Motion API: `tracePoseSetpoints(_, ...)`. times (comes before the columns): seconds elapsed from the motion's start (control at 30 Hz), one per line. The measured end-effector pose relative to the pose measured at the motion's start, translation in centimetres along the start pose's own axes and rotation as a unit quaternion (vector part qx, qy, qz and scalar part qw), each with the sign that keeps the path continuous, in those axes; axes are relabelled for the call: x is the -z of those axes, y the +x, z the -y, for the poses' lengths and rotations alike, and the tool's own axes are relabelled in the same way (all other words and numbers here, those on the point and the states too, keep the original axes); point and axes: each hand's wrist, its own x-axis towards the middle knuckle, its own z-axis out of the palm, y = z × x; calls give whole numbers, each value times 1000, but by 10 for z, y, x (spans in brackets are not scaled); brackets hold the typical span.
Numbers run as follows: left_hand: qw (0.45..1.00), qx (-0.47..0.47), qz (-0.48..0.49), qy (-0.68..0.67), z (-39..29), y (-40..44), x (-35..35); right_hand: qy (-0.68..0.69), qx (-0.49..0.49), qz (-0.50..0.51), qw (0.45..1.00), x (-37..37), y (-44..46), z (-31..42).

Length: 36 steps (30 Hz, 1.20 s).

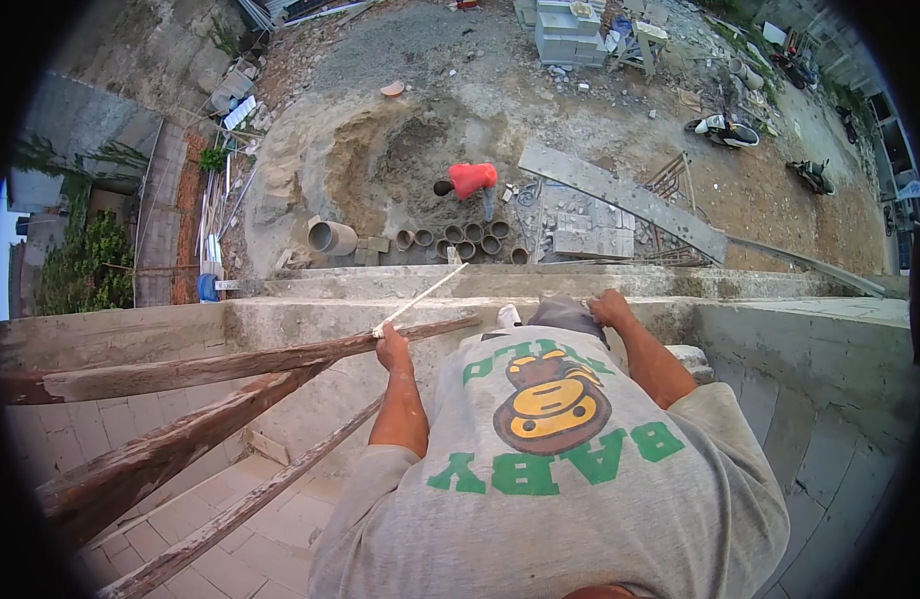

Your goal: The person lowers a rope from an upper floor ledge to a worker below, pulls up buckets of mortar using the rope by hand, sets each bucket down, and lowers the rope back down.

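Note:
My left hand [392,347] is closed around a pale rope [420,299], which runs taut forward past the wall's edge. Just beside that hand is the end of a rough wooden pole [380,339]. My right hand [610,309] is curled next to the dark cloth [568,315] over my leg; what its fingers hold, if anything, is hidden. My grey printed T-shirt [550,439] fills the lower middle of the view. Beneath both arms runs a concrete ledge [330,290].
Far below, a person in a red top [472,182] bends over beside several buckets [454,235]. A long plank [624,205] slopes toward the wall. Block stacks [570,35] and a motorcycle [724,130] stand farther off. Wooden poles [180,434] cross at my left.

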Motion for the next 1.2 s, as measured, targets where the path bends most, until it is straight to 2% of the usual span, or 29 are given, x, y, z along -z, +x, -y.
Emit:
tracePoseSetpoints(0.03, 1000, -1, -3, -4, 0, -1, -1, -18, 16, 0, 1000, -2, 3, -5)
tracePoseSetpoints(0.1, 1000, -4, -8, -11, -1, -4, -2, -108, 124, -23, 986, -7, 9, -17)
tracePoseSetpoints(0.17, 1000, -12, -5, -28, 1, -4, -4, -133, 171, -38, 976, -11, 14, -25)
tracePoseSetpoints(0.5, 999, -34, 10, -32, 14, 3, 0, -99, 169, -44, 980, -13, 12, -27)
tracePoseSetpoints(0.6, 999, -9, 8, -41, 11, -1, 0, -92, 141, -31, 985, -12, 12, -25)
tracePoseSetpoints(0.77, 997, -23, 5, -73, 8, -8, -3, -170, 140, -19, 975, -6, 7, -17)
tracePoseSetpoints(0.83, 995, -24, 4, -93, 11, -8, -3, -184, 73, 22, 980, 4, -4, 1)
tracePoseSetpoints(0.93, 993, -15, 6, -119, 9, -18, -2, -292, 163, -3, 942, 2, 4, -14)
tracePoseSetpoints(1.03, 993, 7, 22, -119, 5, -30, 3, -160, 54, 7, 986, 4, 8, -15)
tracePoseSetpoints(1.13, 988, 23, 34, -147, 9, -33, 1, -165, 33, 25, 985, 17, 1, -1)
tracePoseSetpoints(1.2, 985, 29, 35, -164, 9, -38, 0, -318, 164, 2, 934, 20, 7, -9)
